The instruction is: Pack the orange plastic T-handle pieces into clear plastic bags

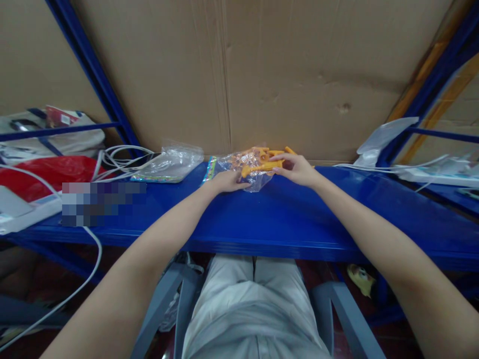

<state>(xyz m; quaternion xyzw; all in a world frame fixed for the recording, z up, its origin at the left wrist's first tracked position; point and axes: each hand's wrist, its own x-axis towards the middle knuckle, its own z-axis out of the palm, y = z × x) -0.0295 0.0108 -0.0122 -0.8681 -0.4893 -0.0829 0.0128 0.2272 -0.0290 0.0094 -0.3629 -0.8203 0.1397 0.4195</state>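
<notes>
Several orange plastic pieces (262,168), some long and rod-like, lie in and on a clear plastic bag (256,185) near the back of the blue shelf. A colourful printed strip (210,169) shows at the bag's left end. My left hand (229,181) is closed on the bag's left side, its thumb below the orange pieces. From the right, my right hand (297,169) has its fingers and thumb closed around the right end of the orange pieces. Which pieces are inside the bag and which are outside I cannot tell.
A stack of clear packaging bags (170,164) lies to the left, beside white cables (125,152) and a red bag (56,172). Cardboard (269,75) stands behind the blue shelf (269,219). White cables and translucent plastic (381,139) are at the right.
</notes>
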